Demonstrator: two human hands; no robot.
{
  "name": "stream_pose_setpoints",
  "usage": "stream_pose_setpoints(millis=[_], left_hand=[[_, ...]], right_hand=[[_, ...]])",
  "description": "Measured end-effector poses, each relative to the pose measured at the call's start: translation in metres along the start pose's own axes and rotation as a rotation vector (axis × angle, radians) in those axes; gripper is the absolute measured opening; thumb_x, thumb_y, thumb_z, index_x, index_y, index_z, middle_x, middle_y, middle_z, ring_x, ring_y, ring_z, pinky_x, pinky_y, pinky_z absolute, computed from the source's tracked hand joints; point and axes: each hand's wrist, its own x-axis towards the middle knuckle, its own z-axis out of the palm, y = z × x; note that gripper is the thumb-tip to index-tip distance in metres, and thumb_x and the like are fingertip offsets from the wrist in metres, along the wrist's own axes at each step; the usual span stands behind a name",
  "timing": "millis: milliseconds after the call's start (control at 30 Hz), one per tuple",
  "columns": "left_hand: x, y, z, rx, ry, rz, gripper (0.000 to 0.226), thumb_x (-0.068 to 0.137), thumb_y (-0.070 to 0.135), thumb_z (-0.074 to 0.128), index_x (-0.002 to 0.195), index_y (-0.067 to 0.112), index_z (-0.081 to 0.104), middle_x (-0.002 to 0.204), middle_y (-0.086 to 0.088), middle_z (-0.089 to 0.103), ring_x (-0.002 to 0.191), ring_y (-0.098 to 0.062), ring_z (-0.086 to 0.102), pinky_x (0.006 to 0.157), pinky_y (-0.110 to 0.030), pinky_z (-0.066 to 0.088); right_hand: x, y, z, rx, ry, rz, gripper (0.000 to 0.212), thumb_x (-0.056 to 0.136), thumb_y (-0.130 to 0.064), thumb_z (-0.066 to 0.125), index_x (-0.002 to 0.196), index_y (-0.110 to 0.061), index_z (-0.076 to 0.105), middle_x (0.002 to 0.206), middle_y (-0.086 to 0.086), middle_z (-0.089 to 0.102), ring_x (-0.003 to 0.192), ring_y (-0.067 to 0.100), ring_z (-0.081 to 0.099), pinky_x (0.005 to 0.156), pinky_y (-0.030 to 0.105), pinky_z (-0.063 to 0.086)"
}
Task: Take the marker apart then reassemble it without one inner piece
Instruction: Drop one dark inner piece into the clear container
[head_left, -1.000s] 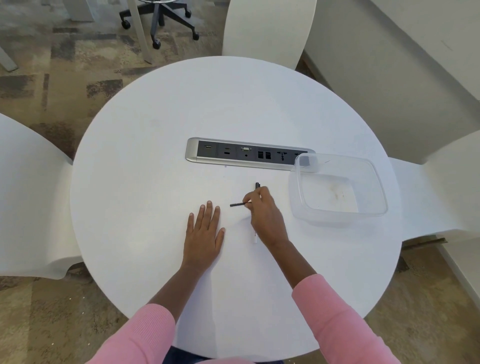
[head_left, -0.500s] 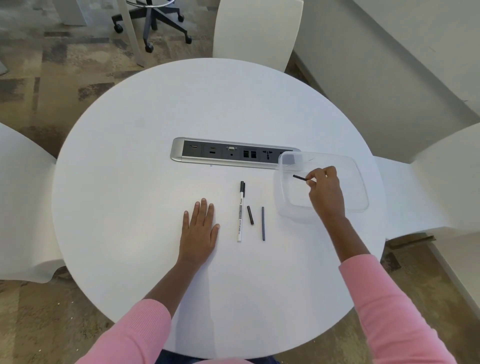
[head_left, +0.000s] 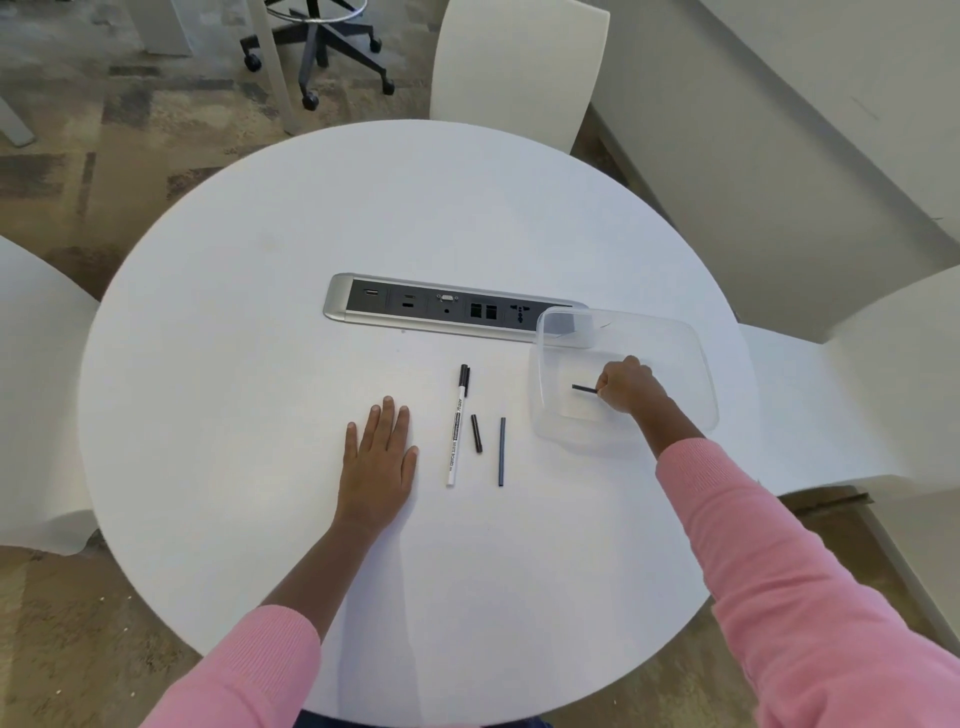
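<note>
A white marker barrel with a black cap (head_left: 456, 434) lies lengthwise on the round white table (head_left: 260, 364). Right of it lie a short black piece (head_left: 476, 432) and a longer dark rod (head_left: 502, 451). My right hand (head_left: 631, 383) is inside the clear plastic container (head_left: 696, 348), low near its floor, pinching a thin black inner piece (head_left: 584, 388) that points left. My left hand (head_left: 379, 457) rests flat on the table, fingers together, left of the marker, holding nothing.
A silver power and data socket strip (head_left: 447, 307) is set into the table behind the parts; the container overlaps its right end. White chairs stand at the left, far side and right. An office chair base stands on the carpet beyond.
My right hand carried the thin black piece from beside the marker over to the container, then lowered it inside. The left hand stayed flat in place.
</note>
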Motion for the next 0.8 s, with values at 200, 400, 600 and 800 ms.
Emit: stream_pose_setpoints(millis=[200,400,600,800], left_hand=[[-0.001,0.004,-0.001,-0.007,0.014,-0.027,0.051,0.086,0.024,0.032,0.124,0.0,0.056,0.131,-0.02,0.056,0.115,-0.035,0.058,0.09,-0.057,0.045],[-0.002,0.009,-0.001,-0.031,0.022,-0.057,0.052,0.086,0.023,0.032,0.126,-0.001,0.055,0.132,-0.021,0.055,0.116,-0.036,0.057,0.091,-0.057,0.043],[-0.003,0.009,-0.002,-0.059,0.023,-0.069,0.053,0.087,0.023,0.03,0.127,-0.001,0.054,0.135,-0.021,0.053,0.12,-0.037,0.054,0.095,-0.057,0.04],[-0.003,0.008,-0.002,-0.076,0.008,-0.067,0.053,0.086,0.023,0.03,0.128,-0.001,0.053,0.135,-0.021,0.052,0.119,-0.037,0.054,0.095,-0.059,0.039]], right_hand=[[0.0,0.002,0.0,0.042,0.03,-0.028,0.028,0.089,-0.01,0.044,0.115,-0.004,0.054,0.126,0.02,0.042,0.118,0.038,0.04,0.095,0.043,0.04],[-0.03,0.003,-0.014,0.415,0.418,-0.184,0.014,0.085,-0.007,0.052,0.094,-0.008,0.062,0.108,0.018,0.055,0.1,0.035,0.053,0.078,0.038,0.045],[-0.092,-0.021,-0.012,0.676,0.634,-0.352,0.015,0.085,0.001,0.049,0.088,-0.006,0.062,0.091,0.01,0.057,0.074,0.017,0.052,0.061,0.005,0.036],[-0.124,-0.056,0.033,0.729,0.519,-0.452,0.015,0.081,0.005,0.052,0.084,-0.006,0.062,0.084,0.01,0.059,0.067,0.014,0.051,0.065,0.003,0.036]])
